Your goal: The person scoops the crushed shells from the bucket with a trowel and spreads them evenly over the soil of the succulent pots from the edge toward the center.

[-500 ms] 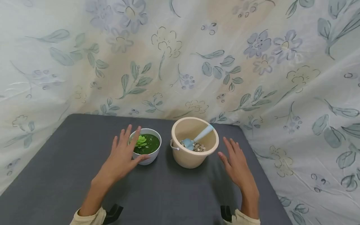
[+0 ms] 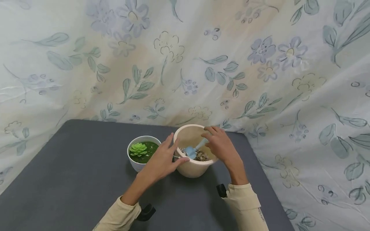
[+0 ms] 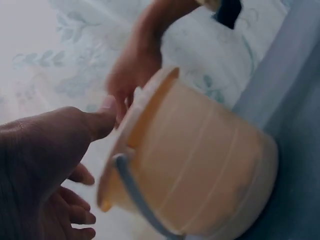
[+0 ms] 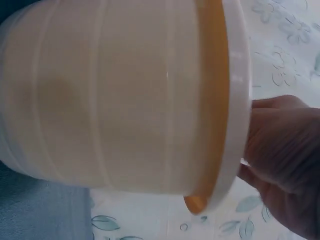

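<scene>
A cream plastic bucket (image 2: 192, 171) stands upright on the dark table, with small gravel (image 2: 202, 156) inside. A light blue toy shovel (image 2: 190, 152) leans in it, blade on the gravel. My right hand (image 2: 224, 146) reaches over the bucket's right rim, fingers curled at the shovel's handle, covering its upper end. On the bucket's other side my left hand (image 2: 160, 162) has its fingers spread and thumb out, fingertips right at the rim. In the left wrist view, the left thumb (image 3: 102, 120) overlaps the rim, above the bucket's pale handle (image 3: 140, 200).
Left of the bucket is a white pot (image 2: 136, 165) with a green succulent (image 2: 138, 149) on a dark green surface; my left hand partly covers it. The grey table (image 2: 72, 179) meets a floral sheet (image 2: 170, 73) hung behind and at the right.
Both hands have moved inward: the left from in front of the pot to the bucket's left rim, the right from beside the bucket to the shovel's handle. The view has shifted slightly.
</scene>
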Demonstrator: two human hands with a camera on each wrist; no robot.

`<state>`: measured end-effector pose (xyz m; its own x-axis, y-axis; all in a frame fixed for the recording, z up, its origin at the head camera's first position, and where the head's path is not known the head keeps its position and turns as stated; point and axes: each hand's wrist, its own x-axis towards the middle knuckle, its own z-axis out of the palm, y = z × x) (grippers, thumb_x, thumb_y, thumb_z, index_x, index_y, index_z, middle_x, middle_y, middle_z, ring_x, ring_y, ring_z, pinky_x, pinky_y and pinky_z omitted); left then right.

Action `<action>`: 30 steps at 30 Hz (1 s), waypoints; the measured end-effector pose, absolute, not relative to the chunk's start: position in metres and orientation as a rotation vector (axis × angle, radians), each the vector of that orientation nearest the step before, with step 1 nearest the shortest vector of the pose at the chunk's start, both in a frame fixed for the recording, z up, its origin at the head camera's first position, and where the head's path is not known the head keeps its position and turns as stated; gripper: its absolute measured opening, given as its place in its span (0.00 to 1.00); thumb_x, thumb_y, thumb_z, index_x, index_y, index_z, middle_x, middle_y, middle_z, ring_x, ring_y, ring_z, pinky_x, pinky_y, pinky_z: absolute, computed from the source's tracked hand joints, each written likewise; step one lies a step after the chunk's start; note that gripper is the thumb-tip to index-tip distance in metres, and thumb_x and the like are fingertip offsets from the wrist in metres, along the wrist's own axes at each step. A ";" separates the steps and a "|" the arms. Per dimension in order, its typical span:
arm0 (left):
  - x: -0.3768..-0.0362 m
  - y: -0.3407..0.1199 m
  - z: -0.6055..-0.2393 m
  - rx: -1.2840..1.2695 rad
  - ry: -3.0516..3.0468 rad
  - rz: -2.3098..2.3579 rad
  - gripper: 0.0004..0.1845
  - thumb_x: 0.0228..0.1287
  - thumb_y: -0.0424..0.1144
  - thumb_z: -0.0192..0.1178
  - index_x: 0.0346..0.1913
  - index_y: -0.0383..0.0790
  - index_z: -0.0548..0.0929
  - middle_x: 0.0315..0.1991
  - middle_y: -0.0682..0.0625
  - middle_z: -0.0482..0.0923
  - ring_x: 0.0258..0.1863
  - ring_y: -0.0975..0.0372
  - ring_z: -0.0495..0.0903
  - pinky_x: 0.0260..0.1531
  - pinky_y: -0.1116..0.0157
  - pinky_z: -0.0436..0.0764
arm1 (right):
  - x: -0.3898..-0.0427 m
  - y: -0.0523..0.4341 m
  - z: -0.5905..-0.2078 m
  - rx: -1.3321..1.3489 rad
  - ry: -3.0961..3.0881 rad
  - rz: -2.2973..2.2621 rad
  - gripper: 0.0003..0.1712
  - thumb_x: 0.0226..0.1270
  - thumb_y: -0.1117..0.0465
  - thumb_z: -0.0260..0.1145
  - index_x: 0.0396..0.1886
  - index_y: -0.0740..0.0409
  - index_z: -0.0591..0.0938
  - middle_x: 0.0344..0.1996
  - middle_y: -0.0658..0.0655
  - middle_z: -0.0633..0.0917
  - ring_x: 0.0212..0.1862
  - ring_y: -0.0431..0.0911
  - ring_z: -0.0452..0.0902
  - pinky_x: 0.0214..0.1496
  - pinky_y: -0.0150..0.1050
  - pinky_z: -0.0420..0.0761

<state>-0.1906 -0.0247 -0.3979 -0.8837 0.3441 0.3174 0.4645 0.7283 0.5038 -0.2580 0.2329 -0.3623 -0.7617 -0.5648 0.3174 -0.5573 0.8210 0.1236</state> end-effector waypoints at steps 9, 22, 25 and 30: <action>-0.198 -0.017 -0.403 -0.561 -2.834 -0.934 0.52 0.66 0.66 0.65 0.80 0.33 0.63 0.84 0.33 0.49 0.78 0.31 0.61 0.72 0.39 0.72 | -0.269 0.218 -0.373 0.828 -2.809 -0.175 0.11 0.56 0.60 0.82 0.40 0.54 0.92 0.38 0.55 0.84 0.47 0.53 0.75 0.69 0.59 0.75; -0.202 -0.020 -0.401 -0.544 -2.841 -0.955 0.52 0.66 0.68 0.63 0.82 0.39 0.62 0.85 0.36 0.47 0.79 0.32 0.59 0.73 0.39 0.71 | -0.253 0.241 -0.350 0.535 -2.762 0.067 0.11 0.66 0.63 0.75 0.46 0.59 0.91 0.35 0.59 0.79 0.42 0.54 0.65 0.55 0.57 0.69; -0.202 -0.020 -0.402 -0.542 -2.832 -0.954 0.52 0.66 0.68 0.64 0.81 0.38 0.63 0.85 0.36 0.49 0.80 0.33 0.59 0.74 0.39 0.70 | -0.249 0.245 -0.350 0.495 -2.744 0.122 0.10 0.66 0.63 0.75 0.45 0.60 0.91 0.34 0.59 0.78 0.41 0.54 0.63 0.51 0.54 0.66; -0.204 -0.021 -0.405 -0.574 -2.810 -0.950 0.52 0.66 0.67 0.65 0.81 0.36 0.64 0.85 0.35 0.50 0.81 0.36 0.58 0.78 0.42 0.66 | -0.241 0.252 -0.345 0.431 -2.744 0.152 0.12 0.66 0.63 0.75 0.48 0.61 0.91 0.36 0.60 0.78 0.42 0.55 0.63 0.46 0.51 0.60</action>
<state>-0.2036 -0.0206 -0.4047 -0.9209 0.3141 0.2310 0.3898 0.7312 0.5599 -0.2410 0.2517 -0.3448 -0.8894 -0.2768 0.3639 -0.3152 0.9477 -0.0495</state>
